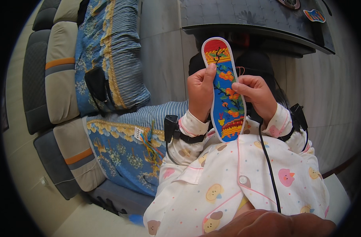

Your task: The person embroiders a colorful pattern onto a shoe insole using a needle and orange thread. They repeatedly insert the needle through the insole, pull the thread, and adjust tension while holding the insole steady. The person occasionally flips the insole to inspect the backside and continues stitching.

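Observation:
An embroidered shoe insole (223,99) with a white border is held lengthwise above my lap. Its face carries orange flowers, green leaves and dark stems on blue, with red and yellow bands at both ends. My left hand (199,90) grips its left edge, thumb on the face and fingers behind. At the right edge is my right hand (256,90), its thumb and curled fingers pinching the border. A thin orange thread (241,70) loops out just above that hand. Whether a needle sits between the right fingers is hidden.
A dark glossy table (216,13) stands ahead, with another patterned insole (314,16) at its right. To the left, a sofa has a blue floral cover (118,154), bearing a bundle of coloured threads (152,145) on a white card (138,133) and a black pouch (96,83). A black cable (267,160) crosses my front.

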Action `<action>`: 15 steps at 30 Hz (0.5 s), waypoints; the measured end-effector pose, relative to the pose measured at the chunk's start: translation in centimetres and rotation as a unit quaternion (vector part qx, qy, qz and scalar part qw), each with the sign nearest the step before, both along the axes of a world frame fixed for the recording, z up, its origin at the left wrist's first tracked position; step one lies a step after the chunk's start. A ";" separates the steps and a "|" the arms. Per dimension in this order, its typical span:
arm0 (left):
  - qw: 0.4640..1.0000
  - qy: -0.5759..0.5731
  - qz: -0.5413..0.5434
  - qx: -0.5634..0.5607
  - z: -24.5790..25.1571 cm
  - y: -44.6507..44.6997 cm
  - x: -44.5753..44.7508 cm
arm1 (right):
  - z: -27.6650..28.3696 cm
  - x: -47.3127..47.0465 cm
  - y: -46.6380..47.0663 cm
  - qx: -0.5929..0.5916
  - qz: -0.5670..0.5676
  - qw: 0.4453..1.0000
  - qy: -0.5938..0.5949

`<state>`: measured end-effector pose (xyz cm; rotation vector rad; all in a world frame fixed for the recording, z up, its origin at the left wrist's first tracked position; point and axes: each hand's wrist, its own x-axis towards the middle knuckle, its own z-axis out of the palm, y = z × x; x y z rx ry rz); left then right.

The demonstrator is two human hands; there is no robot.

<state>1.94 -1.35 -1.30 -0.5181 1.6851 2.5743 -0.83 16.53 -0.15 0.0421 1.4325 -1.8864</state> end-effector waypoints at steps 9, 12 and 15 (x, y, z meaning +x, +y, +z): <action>0.999 -0.024 -0.015 0.016 0.3 0.5 0.2 | -0.6 0.1 0.5 0.012 0.014 1.000 0.019; 0.999 -0.016 -0.034 -0.025 0.5 0.6 0.6 | -0.8 0.0 0.5 0.013 0.033 0.999 0.040; 0.998 0.012 -0.061 0.002 0.6 0.6 1.1 | -0.7 -0.1 0.6 0.007 0.007 0.996 0.086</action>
